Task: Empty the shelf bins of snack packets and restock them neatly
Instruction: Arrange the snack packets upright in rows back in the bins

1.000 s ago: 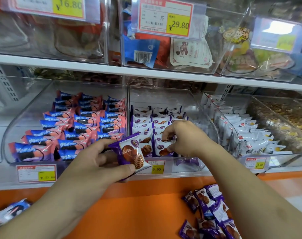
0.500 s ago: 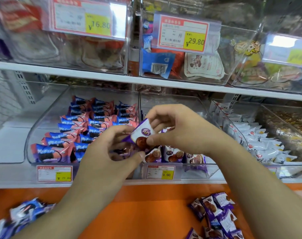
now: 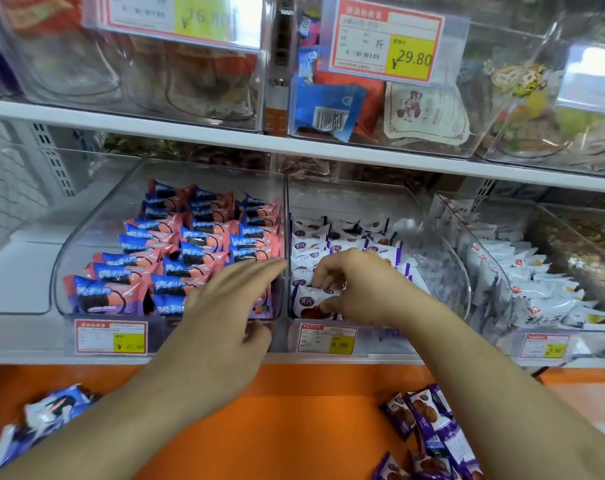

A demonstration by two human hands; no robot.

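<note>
A clear middle bin (image 3: 443,258) on the lower shelf holds rows of white-and-purple waffle snack packets (image 3: 342,245). My right hand (image 3: 356,289) is inside its front and pinches one such packet (image 3: 309,303) at the front row. My left hand (image 3: 232,306) hovers in front of the neighbouring left bin (image 3: 72,258), fingers straight and holding nothing. That bin is filled with tidy rows of blue-and-pink cookie packets (image 3: 197,247).
Loose purple waffle packets (image 3: 429,431) lie on the orange ledge (image 3: 277,410) at lower right, blue cookie packets (image 3: 48,414) at lower left. A bin of white packets (image 3: 536,289) stands to the right. Upper shelf bins carry price tags (image 3: 384,39).
My right hand took a purple packet from my left hand and carried it down into the front of the middle bin. My left hand, now holding nothing, has opened.
</note>
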